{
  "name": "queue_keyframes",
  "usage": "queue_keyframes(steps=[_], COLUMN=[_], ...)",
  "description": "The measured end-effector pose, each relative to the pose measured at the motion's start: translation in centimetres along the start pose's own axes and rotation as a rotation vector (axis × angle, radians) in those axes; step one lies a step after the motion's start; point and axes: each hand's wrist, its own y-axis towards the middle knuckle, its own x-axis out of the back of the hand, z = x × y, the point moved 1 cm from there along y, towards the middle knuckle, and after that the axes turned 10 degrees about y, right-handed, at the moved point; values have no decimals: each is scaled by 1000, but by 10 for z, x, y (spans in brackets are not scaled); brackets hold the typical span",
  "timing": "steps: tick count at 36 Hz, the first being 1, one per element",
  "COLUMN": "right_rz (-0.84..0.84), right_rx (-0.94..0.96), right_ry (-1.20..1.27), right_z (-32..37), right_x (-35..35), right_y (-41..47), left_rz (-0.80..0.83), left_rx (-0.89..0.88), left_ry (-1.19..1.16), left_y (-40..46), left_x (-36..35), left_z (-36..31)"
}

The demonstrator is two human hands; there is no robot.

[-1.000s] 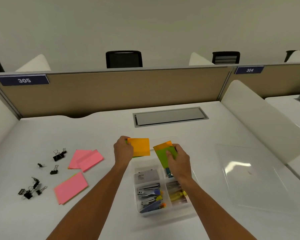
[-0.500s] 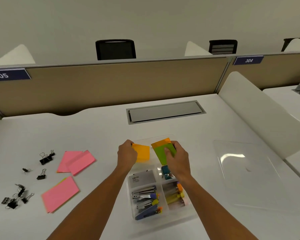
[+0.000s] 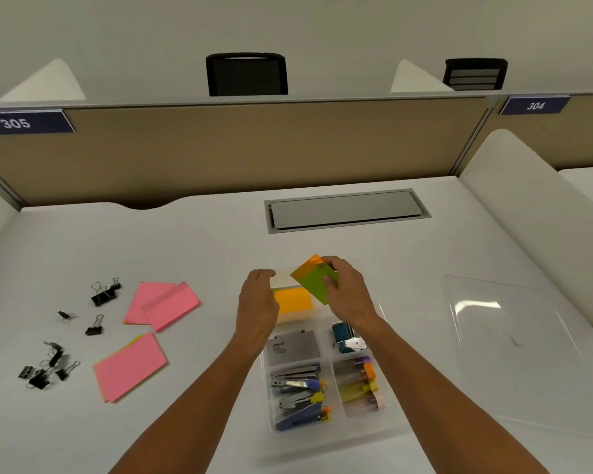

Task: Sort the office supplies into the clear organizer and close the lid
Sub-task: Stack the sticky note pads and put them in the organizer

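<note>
1. Far left of the counter (image 3: 199, 241): loose black binder clips (image 3: 103, 295), more in a clump nearer the front edge (image 3: 45, 369). Untouched, well apart from both hands.
2. Right of the clips: two overlapping pink note pads (image 3: 161, 306), and a third pink pad (image 3: 129, 367) lying nearer the front.
3. Left hand (image 3: 256, 304): forearm reaches forward from the bottom edge, palm down, at the left rim of the clear organizer (image 3: 326, 347). Fingers loosely curled over the rim's far-left corner; nothing pinched between them. An orange note pad (image 3: 293, 300) lies flat in the far-left compartment, just beside the hand and free of the fingers.
4. Organizer contents, near side: grey box (image 3: 293, 348) in the middle-left cell, staplers (image 3: 300, 398) in front of it, a teal item (image 3: 343, 336) and coloured tubes (image 3: 360, 384) in the right-hand cells.
5. Right hand (image 3: 348, 295): forearm comes in from bottom right, hand raised over the organizer's far-right part. Fingers and thumb pinch a green and orange note pad (image 3: 317, 282), held tilted, its orange corner uppermost, clear of the tray floor.
6. Far right: the clear lid (image 3: 514, 336) lies flat on the counter, apart from the organizer.
</note>
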Motion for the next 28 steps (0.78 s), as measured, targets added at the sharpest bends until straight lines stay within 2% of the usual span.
queue_keyframes(steps=[4,8,13,20,23,28], right_rz=[98,205,262,462,515,511], right_rx=[35,62,107,-37,-4,101], right_ry=[-79,-217,-284,-383,-537,-790], right_z=[8,17,27,23,24,26], right_x=[-11,-28,-48,-67,-75,-84], right_y=[14,26,35,42,41,38], left_rz=[-80,-116,-187,-310,-369,-398], left_rx=[72,135,151,166,187,209], left_ry=[-113,-131,-162,-211,-216,-217], left_y=[-7,-17,-29,-45,-53,-59], left_x=[11,20,32,49,54,63], left_z=[3,14,36,66,77,91])
